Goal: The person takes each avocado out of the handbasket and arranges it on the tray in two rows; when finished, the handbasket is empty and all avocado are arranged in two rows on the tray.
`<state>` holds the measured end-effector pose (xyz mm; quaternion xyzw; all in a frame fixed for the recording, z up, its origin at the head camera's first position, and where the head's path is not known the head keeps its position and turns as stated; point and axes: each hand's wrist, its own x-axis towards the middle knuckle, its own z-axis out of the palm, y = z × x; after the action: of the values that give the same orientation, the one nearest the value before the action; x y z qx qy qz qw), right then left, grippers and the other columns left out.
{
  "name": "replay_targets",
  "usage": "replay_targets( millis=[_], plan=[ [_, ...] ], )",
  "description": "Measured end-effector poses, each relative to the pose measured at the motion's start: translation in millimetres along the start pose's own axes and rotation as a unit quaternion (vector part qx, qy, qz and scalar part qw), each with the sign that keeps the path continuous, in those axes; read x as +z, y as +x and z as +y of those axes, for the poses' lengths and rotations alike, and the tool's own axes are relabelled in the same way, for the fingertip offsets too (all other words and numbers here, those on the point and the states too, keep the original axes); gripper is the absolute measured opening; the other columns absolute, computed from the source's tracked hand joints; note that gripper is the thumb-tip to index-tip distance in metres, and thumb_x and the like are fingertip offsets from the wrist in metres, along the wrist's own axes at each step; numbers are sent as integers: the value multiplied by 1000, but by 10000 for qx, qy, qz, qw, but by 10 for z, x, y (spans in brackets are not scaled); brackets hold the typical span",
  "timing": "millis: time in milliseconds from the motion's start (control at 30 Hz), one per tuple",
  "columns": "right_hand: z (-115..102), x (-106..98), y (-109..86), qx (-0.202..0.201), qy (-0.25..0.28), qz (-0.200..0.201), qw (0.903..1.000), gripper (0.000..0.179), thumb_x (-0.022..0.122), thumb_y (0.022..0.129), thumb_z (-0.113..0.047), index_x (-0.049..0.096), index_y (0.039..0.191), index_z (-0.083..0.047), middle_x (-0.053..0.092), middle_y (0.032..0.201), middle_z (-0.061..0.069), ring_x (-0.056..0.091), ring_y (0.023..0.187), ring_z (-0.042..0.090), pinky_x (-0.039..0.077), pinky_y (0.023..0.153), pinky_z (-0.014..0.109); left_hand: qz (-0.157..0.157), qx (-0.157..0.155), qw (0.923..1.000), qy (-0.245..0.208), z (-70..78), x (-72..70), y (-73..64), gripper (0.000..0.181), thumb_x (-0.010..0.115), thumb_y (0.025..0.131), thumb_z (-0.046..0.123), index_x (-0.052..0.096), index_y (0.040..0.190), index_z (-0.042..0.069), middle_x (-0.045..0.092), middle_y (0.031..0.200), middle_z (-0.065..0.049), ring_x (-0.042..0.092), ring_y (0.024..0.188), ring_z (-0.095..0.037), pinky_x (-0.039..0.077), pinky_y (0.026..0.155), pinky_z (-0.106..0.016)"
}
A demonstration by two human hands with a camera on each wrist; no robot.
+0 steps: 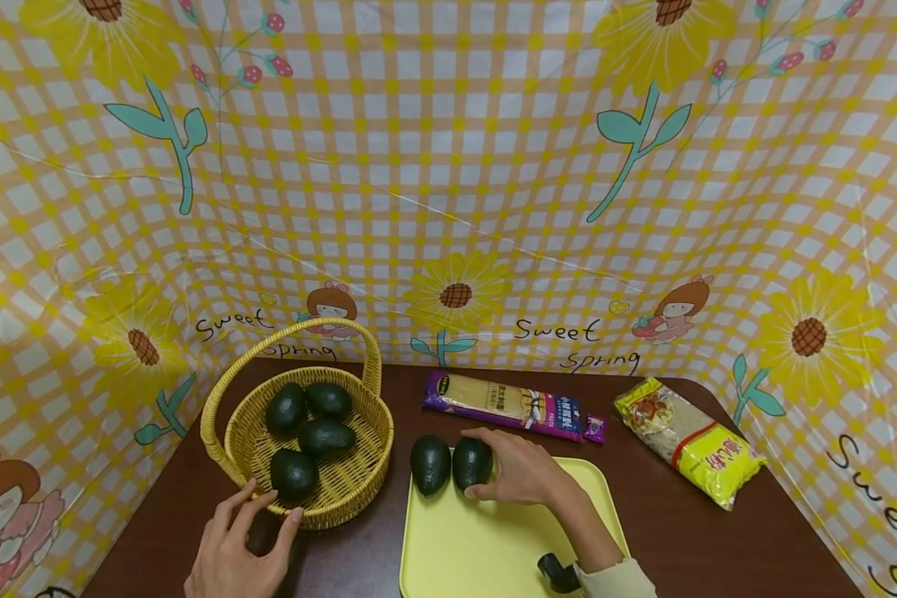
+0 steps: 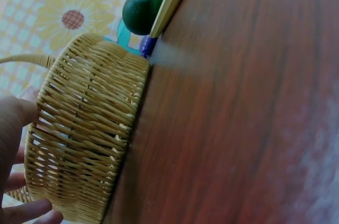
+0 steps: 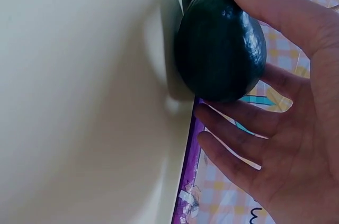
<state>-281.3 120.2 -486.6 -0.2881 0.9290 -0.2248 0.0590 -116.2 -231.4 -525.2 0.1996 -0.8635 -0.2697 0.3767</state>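
my right hand (image 1: 522,469) is grasping a dark-green oval avocado (image 1: 472,465) at the far end of a yellow rectangular tray (image 1: 463,552), my left hand (image 1: 241,544) is resting, loosely spread, by a round yellow woven basket (image 1: 347,508)

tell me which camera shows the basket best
The head view: it shows the whole basket, its handle and the four avocados inside. The left wrist view shows its woven side and part of the handle; the right wrist view, just a sliver near the top.

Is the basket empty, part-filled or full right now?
Part-filled: four avocados lie in the basket, and bare weave shows beside them.
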Motion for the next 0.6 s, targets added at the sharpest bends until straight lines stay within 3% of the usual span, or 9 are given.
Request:
replay_targets(
  millis=[400,600],
  plan=[
    [-15,-10,-17,-78,-76,-81,9999,87,93,82,-47,56,157,-20,66,147,16,67,125,45,56,91,71,23,-7,10000,-46,-2,-12,-8,39,98,77,35,85,109,15,73,130,-7,69,103,-39,55,70,-70],
    [-37,-35,-30,-123,-45,-70,9999,86,93,84,-44,57,157,-19,66,146,17,69,120,43,59,86,64,-39,-31,10000,37,2,-7,1,40,97,79,37,84,110,15,73,131,-7,69,103,-39,55,70,-70]
  ],
)
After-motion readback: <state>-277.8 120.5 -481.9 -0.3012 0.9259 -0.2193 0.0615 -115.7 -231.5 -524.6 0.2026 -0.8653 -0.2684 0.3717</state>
